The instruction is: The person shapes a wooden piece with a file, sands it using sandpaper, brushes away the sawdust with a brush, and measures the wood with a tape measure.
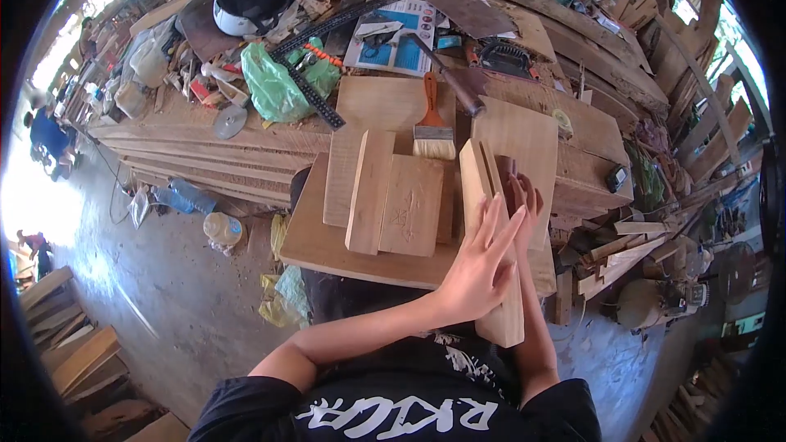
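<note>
A pale wooden piece with a long groove [476,172] stands on edge at the right of the board on my lap, its near end towards my body. My left hand [479,274] reaches across it, long fingers pressed over its side and top. On its right side is my right hand [530,192], partly hidden, fingers curled round a dark brown curled piece [508,167] that resembles sandpaper. To the left lies a joined wooden block [413,209] with a carved or pencilled mark. A paintbrush [431,102] with an orange handle rests behind it, bristles towards me.
Flat boards [516,127] lie under and behind the pieces. On the timber stack are a black square ruler [311,94], a hammer [463,90], a green plastic bag [274,86], a tape measure [616,178] and a cap [246,8]. Offcuts [630,250] and a machine [655,303] stand right.
</note>
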The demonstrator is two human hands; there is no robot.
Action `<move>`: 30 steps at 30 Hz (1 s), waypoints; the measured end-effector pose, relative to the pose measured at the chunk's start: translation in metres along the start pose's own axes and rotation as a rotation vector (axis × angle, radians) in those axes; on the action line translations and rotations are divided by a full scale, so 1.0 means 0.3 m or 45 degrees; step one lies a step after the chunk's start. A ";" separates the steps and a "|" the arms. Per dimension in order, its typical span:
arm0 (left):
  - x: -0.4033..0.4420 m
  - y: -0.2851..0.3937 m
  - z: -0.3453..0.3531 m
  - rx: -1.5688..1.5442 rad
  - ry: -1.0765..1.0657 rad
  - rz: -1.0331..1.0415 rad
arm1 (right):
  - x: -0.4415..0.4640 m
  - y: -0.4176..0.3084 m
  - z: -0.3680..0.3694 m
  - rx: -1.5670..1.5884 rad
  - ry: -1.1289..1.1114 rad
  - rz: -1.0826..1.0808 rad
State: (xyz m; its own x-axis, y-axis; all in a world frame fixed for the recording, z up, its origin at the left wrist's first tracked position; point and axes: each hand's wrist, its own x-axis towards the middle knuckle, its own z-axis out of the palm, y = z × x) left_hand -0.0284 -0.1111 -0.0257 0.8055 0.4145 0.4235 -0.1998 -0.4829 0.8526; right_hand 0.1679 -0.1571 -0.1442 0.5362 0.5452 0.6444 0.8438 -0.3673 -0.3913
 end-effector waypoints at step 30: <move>-0.068 -0.124 0.003 -0.316 0.110 -0.297 | 0.750 -0.474 0.366 -0.360 -0.618 -0.131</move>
State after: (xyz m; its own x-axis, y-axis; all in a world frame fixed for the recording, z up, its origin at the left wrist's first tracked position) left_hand -0.0369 -0.1020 -0.0663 0.7972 0.5605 0.2242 -0.1541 -0.1700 0.9733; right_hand 0.1710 0.1007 -0.0158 0.4569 0.8483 0.2678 0.8891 -0.4446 -0.1085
